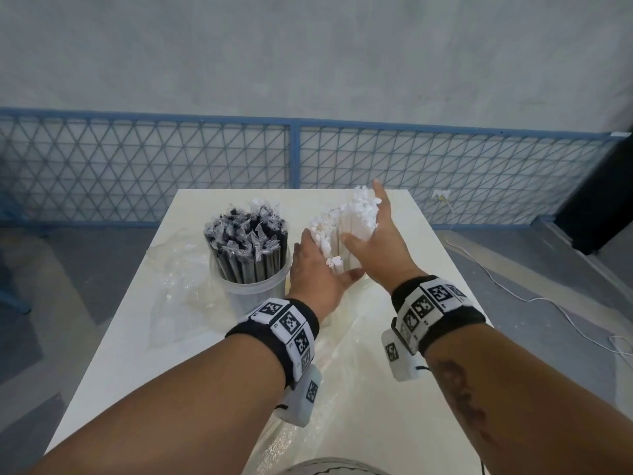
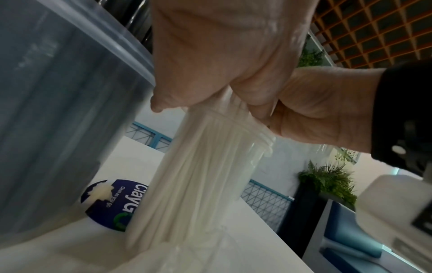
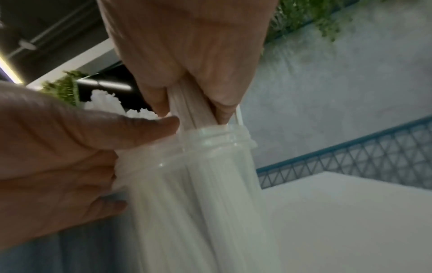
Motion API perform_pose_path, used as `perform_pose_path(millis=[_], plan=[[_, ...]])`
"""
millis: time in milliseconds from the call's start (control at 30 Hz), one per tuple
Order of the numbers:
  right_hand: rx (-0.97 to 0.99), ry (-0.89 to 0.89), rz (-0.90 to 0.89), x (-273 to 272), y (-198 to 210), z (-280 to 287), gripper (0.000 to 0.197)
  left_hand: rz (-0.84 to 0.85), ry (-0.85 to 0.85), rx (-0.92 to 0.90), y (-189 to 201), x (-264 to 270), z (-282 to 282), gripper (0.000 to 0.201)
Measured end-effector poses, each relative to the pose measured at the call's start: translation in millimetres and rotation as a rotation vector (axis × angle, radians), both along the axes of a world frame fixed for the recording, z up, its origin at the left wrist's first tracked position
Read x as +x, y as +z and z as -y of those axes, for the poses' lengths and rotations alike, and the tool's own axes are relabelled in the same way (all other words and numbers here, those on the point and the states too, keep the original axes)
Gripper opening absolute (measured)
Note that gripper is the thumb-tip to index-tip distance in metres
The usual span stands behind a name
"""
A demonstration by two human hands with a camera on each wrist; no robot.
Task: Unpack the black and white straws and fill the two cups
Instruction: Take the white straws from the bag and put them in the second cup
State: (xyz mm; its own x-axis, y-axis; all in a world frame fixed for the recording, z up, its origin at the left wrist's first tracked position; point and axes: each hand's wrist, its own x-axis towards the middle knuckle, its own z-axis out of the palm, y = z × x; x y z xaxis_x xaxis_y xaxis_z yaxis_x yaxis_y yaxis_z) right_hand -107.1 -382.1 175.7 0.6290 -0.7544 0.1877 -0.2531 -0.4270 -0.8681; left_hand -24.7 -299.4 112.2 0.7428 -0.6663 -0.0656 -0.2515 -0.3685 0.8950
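Note:
Black straws (image 1: 246, 248) in clear wrappers stand packed in a clear cup (image 1: 250, 286) at the table's middle left. To its right, a bundle of white straws (image 1: 349, 214) stands in a second clear cup (image 2: 254, 147), which my hands mostly hide in the head view. My left hand (image 1: 318, 265) holds the bundle's left side, with its thumb (image 3: 151, 125) against the cup's rim (image 3: 217, 140). My right hand (image 1: 368, 228) grips the right side. The straws (image 3: 187, 107) pass between its thumb and fingers just above the rim.
Crumpled clear plastic wrapping lies left of the black cup (image 1: 178, 269) and in front of me (image 1: 342, 354). A round blue label (image 2: 112, 203) lies on the white table (image 1: 137, 337). A blue mesh fence (image 1: 294, 159) stands beyond the far edge. A white cable (image 1: 513, 293) runs across the floor at the right.

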Motion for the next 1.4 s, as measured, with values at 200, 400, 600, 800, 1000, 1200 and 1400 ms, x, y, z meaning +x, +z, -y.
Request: perform_pose_path(millis=[200,400,600,800,1000,1200,1400], plan=[[-0.721,-0.014,0.021,13.8,23.9,4.6,0.079,0.016,0.023,-0.038,-5.0,4.9,2.2,0.126],[-0.556,0.24,-0.588,24.4,6.5,11.9,0.057,0.008,-0.01,0.011,-2.6,5.0,5.8,0.149],[-0.393,-0.067,-0.056,-4.4,16.0,18.9,0.059,-0.095,-0.012,-0.03,-4.8,9.8,3.1,0.156],[0.442,-0.174,-0.016,-15.4,-39.9,19.5,0.072,0.099,-0.076,0.059,0.7,7.9,2.7,0.132],[0.405,-0.079,0.058,2.4,-49.9,25.8,0.096,0.346,-0.147,0.19,25.5,-1.6,16.4,0.086],[0.132,-0.1,0.033,8.7,-21.3,17.7,0.037,0.423,-0.012,0.159,27.4,-7.0,17.0,0.102],[-0.176,-0.081,0.06,15.7,-8.3,18.9,0.047,0.291,-0.053,0.295,21.7,-7.6,14.4,0.128]])
